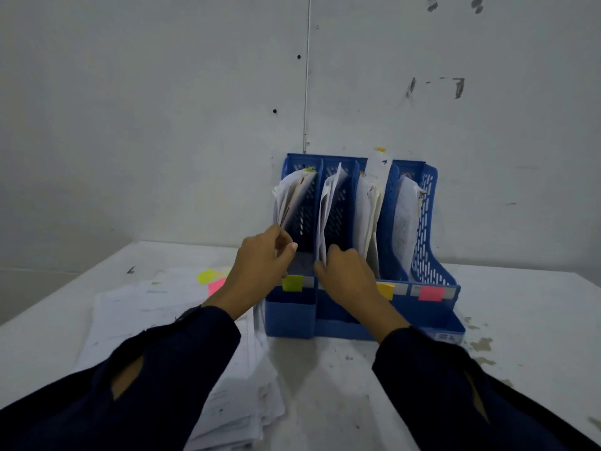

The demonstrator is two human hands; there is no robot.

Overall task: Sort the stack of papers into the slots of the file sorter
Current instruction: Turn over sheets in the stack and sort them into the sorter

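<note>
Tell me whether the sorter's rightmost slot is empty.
Not empty. The rightmost slot of the blue file sorter holds white papers standing inside.

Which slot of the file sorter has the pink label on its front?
The rightmost slot: its pink label is unlike the yellow-green and orange ones.

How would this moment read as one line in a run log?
left hand: grips papers, slot one | right hand: grips papers, slot two | sorter: four slots filled | stack: remains

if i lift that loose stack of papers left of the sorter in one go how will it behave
The stack of papers would likely flop and sag, being thin loose sheets. Its edges are already fanned unevenly, so sheets could slide apart. It looks thick, so probably fairly heavy.
</note>
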